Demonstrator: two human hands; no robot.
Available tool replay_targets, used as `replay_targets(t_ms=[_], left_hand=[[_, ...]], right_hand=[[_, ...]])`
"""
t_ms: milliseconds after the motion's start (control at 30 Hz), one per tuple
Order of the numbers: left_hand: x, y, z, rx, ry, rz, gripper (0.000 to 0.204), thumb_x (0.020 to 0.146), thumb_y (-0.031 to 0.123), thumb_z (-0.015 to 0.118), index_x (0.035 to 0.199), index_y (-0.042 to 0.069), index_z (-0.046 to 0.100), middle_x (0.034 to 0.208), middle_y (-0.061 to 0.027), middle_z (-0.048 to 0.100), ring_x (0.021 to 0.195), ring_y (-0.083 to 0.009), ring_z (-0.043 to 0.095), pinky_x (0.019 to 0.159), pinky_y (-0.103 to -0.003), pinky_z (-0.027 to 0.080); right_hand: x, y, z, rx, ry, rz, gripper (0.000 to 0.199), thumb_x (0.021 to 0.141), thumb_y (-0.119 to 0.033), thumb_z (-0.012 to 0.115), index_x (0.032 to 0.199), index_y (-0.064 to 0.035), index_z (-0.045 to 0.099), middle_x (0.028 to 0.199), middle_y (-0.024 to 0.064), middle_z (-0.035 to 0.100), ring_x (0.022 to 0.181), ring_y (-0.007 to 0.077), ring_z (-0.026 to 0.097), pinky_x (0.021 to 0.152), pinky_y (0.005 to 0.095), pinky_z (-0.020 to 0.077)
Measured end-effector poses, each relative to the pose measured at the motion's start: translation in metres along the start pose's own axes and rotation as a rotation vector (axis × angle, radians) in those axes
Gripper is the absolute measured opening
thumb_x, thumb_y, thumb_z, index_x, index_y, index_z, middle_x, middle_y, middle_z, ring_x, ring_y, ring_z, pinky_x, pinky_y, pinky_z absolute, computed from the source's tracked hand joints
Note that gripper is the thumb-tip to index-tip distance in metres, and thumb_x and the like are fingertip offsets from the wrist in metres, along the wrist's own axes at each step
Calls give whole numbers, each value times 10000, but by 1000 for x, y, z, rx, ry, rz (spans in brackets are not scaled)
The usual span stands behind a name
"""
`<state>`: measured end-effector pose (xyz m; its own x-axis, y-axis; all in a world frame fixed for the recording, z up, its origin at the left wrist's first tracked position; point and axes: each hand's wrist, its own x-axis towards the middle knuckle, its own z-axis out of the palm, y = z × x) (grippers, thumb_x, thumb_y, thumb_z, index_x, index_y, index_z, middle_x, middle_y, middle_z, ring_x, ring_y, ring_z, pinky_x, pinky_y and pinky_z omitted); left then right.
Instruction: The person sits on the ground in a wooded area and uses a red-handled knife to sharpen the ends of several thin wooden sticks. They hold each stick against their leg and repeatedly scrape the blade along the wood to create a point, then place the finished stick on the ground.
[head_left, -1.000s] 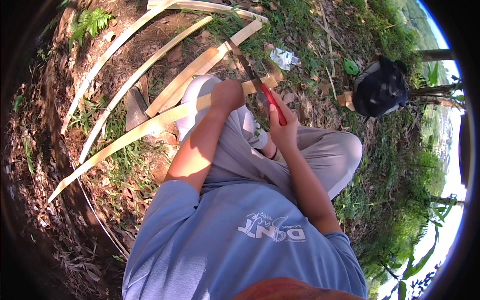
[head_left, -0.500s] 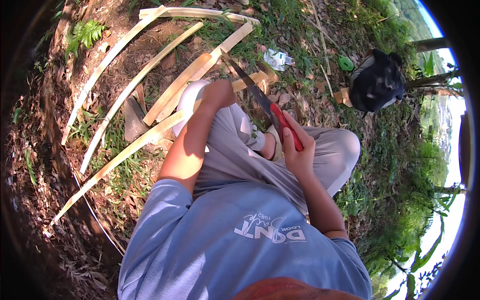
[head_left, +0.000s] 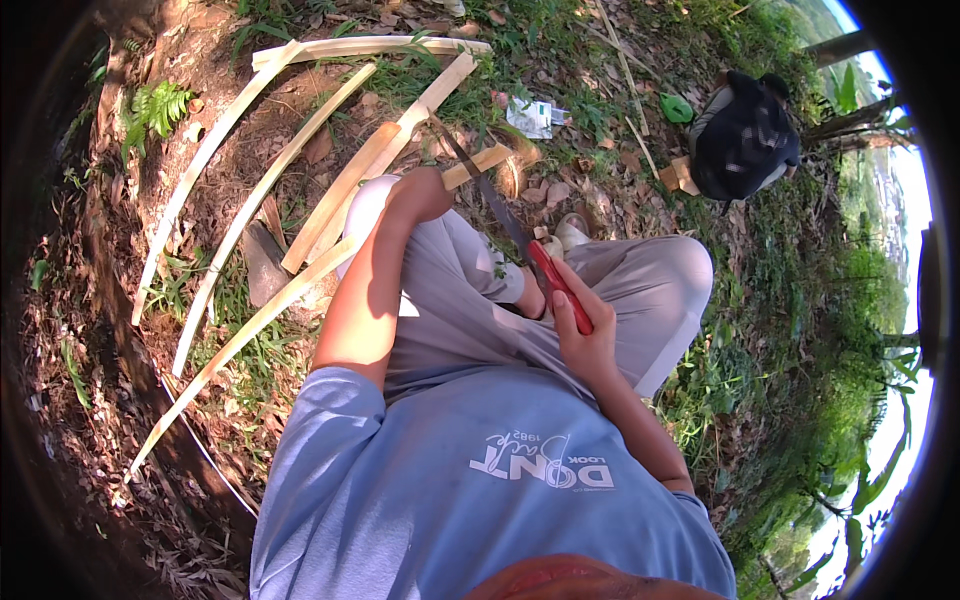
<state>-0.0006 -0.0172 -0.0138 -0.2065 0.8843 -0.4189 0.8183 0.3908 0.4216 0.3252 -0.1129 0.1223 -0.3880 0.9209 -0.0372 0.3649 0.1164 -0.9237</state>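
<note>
Two hands (head_left: 590,335): one knife (head_left: 500,215), five bamboo strips (head_left: 240,225)

Bright daylight with dappled shade on the ground; strong fisheye bending, dark vignetted rim, overexposed sky at right.

The ground (head_left: 300,130) is bare dirt strewn with dry leaves, turning to grass on the right. Long split bamboo strips (head_left: 255,215) lie fanned across its left and far side. A fern (head_left: 155,105) grows far left. A white wrapper (head_left: 530,117) lies far off, and a black bag (head_left: 745,140) sits far right.
</note>
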Motion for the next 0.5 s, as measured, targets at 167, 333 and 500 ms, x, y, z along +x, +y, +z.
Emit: replay_targets(t_ms=[167,333,500], left_hand=[[-5,13,1,25,3,-26,375,901,249,679,1163,11,801,1149,-279,772,1115,-422,756,982,-500,591],[13,-5,10,49,-37,-55,429,912,265,658,1255,29,762,1207,-284,759,1161,-427,736,1010,-514,575],[2,4,11,81,62,0,412,900,278,654,1193,16,779,1149,-286,768,1127,-457,732,997,-529,575]], right_hand=[[-52,-30,-65,-112,-52,36,425,1072,-56,587,1485,34,628,1196,220,801,1060,205,773,976,324,556],[33,-6,-25,62,-32,-6,426,1059,-90,635,1478,-12,650,929,191,793,710,171,704,696,373,559],[95,9,56,79,6,-173,431,1031,-141,679,1451,-39,679,797,237,712,587,288,631,618,386,522]])
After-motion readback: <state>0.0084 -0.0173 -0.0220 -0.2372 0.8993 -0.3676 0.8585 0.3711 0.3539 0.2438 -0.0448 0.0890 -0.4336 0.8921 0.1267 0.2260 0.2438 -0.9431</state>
